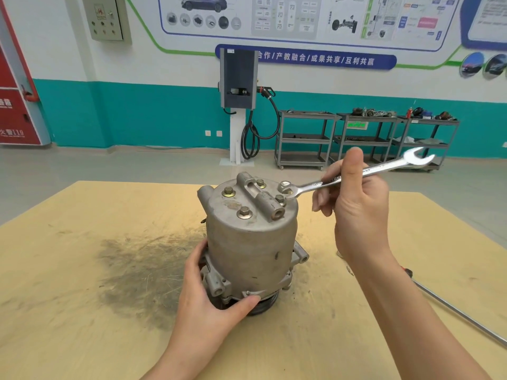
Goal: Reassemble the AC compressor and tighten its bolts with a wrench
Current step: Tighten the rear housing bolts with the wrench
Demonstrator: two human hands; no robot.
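The grey AC compressor (pixel 251 237) stands upright on its pulley in the middle of the wooden table (pixel 82 270). Several bolts (pixel 229 192) sit in its top cover. My left hand (pixel 208 300) grips the compressor's lower flange at the front left. My right hand (pixel 354 204) holds the shaft of a silver combination wrench (pixel 384 170). The wrench's ring end lies at the top cover's right edge, next to the right bolt (pixel 279 199); its open-jaw end points up and to the right.
A dark greasy smear (pixel 137 264) covers the table left of the compressor. A long metal rod with a red-black handle (pixel 450 305) lies on the table at the right, partly behind my right forearm. Tool carts (pixel 365 138) and a wall charger (pixel 238 80) stand far behind.
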